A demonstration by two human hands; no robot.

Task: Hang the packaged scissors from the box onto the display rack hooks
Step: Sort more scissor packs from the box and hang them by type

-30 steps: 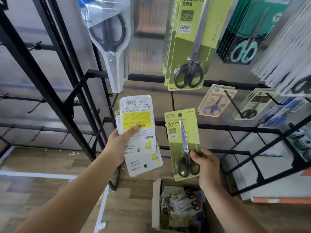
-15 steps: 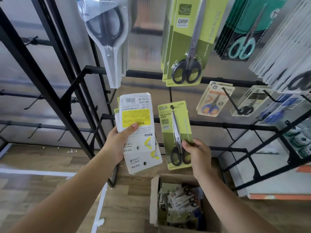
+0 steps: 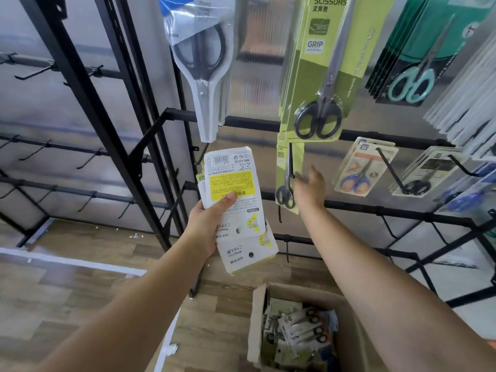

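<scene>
The left hand [image 3: 212, 224] grips a fanned stack of scissors packs [image 3: 236, 208], thumb pressed across the yellow warning label on the top card, the printed backs facing the camera. The stack is held upright, just below a clear-packed pair of black-handled scissors [image 3: 204, 68] hanging from the upper rail.

To its right, the right hand [image 3: 311, 186] is relaxed with fingers spread, holding nothing. It sits just beside a small green scissors card [image 3: 288, 178] that hangs edge-on from a hook under the upper rail; motion blur makes it hard to say whether the fingertips touch the card. Both forearms reach up and forward from the bottom of the view, the right one stretched further.

Directly above the small card hangs a row of large green scissors cards [image 3: 322, 76], their lower edge nearly meeting its top. Further right, an orange-and-blue scissors pack [image 3: 362, 167] hangs on a long black hook, with open space between it and the right hand. The black display rack [image 3: 375, 208] has bare rails below the hands.

On the wooden floor beneath the right forearm stands an open cardboard box [image 3: 257, 318] holding more loose scissors packs.
</scene>
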